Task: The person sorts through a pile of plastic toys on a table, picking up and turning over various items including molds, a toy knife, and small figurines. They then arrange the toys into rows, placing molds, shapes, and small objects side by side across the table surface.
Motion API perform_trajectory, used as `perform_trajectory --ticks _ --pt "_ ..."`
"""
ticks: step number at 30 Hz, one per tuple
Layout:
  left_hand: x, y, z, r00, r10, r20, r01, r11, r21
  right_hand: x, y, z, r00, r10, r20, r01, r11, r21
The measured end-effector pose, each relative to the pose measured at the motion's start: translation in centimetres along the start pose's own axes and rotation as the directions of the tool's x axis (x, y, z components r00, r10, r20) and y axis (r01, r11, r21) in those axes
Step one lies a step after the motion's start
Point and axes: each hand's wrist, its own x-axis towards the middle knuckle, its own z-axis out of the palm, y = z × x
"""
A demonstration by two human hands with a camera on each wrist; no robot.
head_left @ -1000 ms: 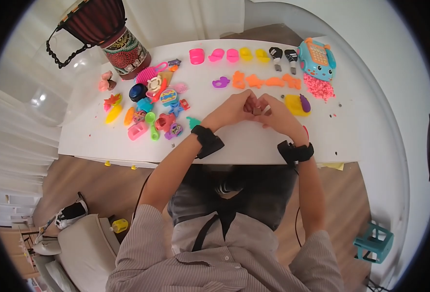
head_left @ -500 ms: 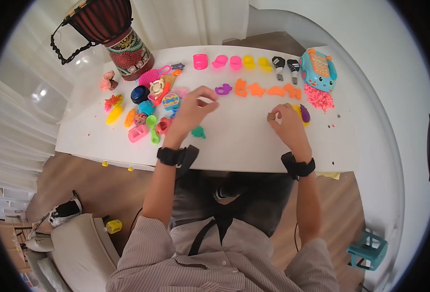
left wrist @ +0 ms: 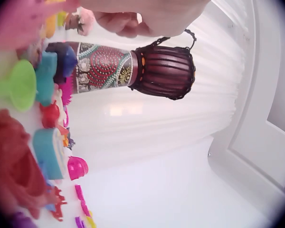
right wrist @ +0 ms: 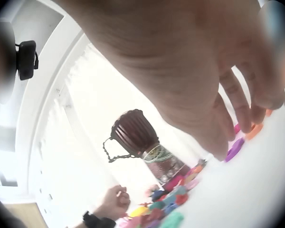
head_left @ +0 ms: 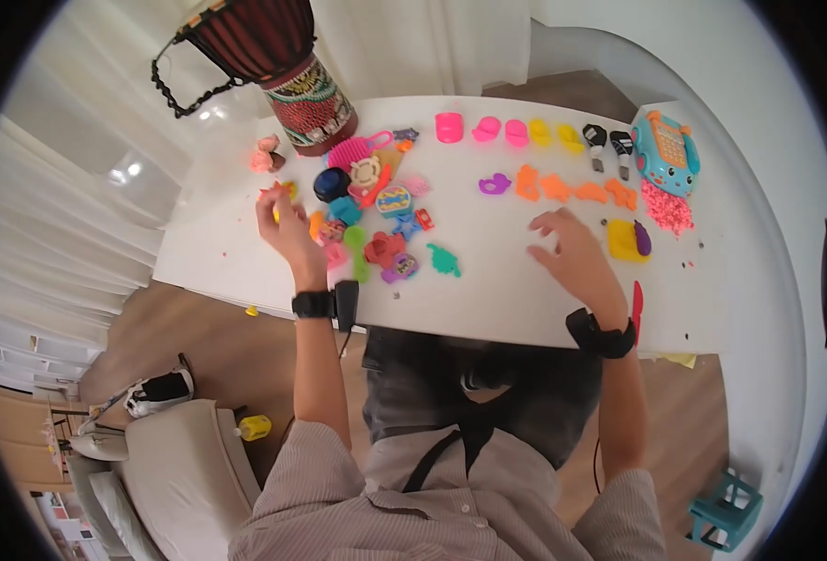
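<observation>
Your left hand (head_left: 287, 232) stretches over the far left of a crowded white table (head_left: 502, 290), its fingers bent above a red-and-yellow toy (head_left: 289, 189) that it mostly hides; whether those fingers pinch anything, you cannot tell from these views. The toy sits at the outer edge of a colorful heap, just beside a peach flower (head_left: 266, 157) and near a dark blue pot (head_left: 332, 184) and a green spoon (head_left: 356, 252). Your right hand (head_left: 577, 262) hovers at the other side, thumb apart from loosely bent fingers, with no object visible in its grasp. Beyond it runs a row of orange shapes (head_left: 556, 187); to its right, a purple eggplant (head_left: 642, 237) lies on a yellow square (head_left: 622, 241), and a red stick (head_left: 638, 301) lies near your wrist. A green toy animal (head_left: 444, 260) rests between your hands, while a carved drum (head_left: 310, 103) stands behind the heap and a blue toy phone (head_left: 666, 154) occupies the far right corner.
</observation>
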Motion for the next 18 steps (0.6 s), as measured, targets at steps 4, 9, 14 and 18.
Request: perform_trajectory --ticks 4,9,14,18 --pt "0.0 0.6 -2.9 0.983 0.129 -0.134 -0.122 0.991 0.060 1.5 -4.7 4.8 0.956 -0.139 0.259 0.059 0.954 0.294" --pt "1.1 -0.8 -2.6 0.973 0.131 -0.192 -0.126 0.991 0.038 2.1 -8.4 10.8 0.948 -0.258 0.189 0.211 0.949 0.235" --pt "2.7 -2.5 -1.6 0.990 0.067 -0.121 -0.049 0.987 0.150 2.5 -9.3 11.3 0.947 -0.229 0.226 0.196 0.968 0.158" --pt "3.9 -4.6 -1.8 0.981 0.158 -0.113 -0.128 0.963 0.235 3.3 -7.8 11.6 0.937 -0.251 0.245 0.205 0.958 0.198"
